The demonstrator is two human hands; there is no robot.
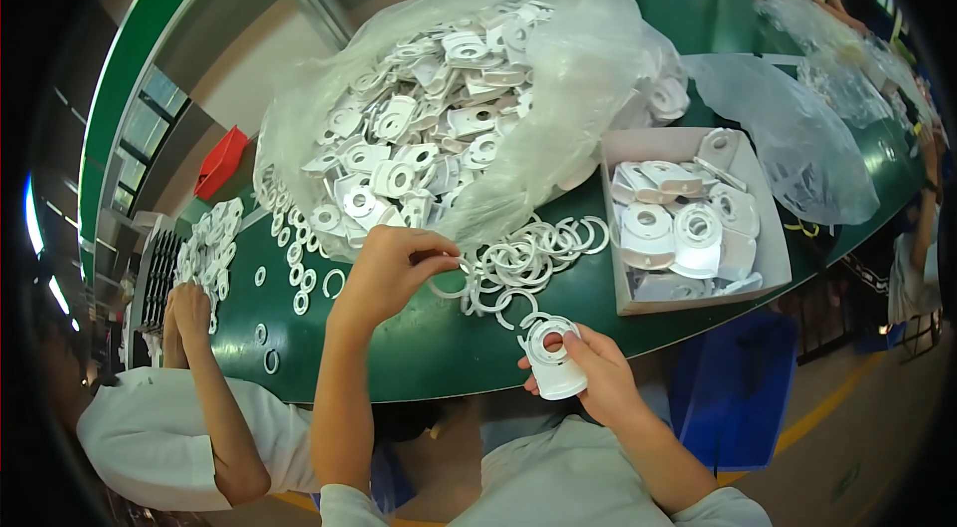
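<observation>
My right hand (606,375) grips a white plastic part (558,377) with a round collar and a central hole, just off the table's near edge. The thumb presses on its face; the fingers wrap beneath. Over the left edge of a pile of white open rings (518,263), my left hand (387,273) holds thumb and forefinger in a pinch. Whatever lies between those fingertips is too small to make out. Behind the rings, a big clear plastic bag (588,38) lies open, full of similar white parts (399,118).
A cardboard box (698,300) of white parts stands right of the rings on the green table (429,357). Smaller white rings (296,253) lie left. A co-worker's hand (189,313) is by another heap (211,243). A blue bin (733,387) sits below the table.
</observation>
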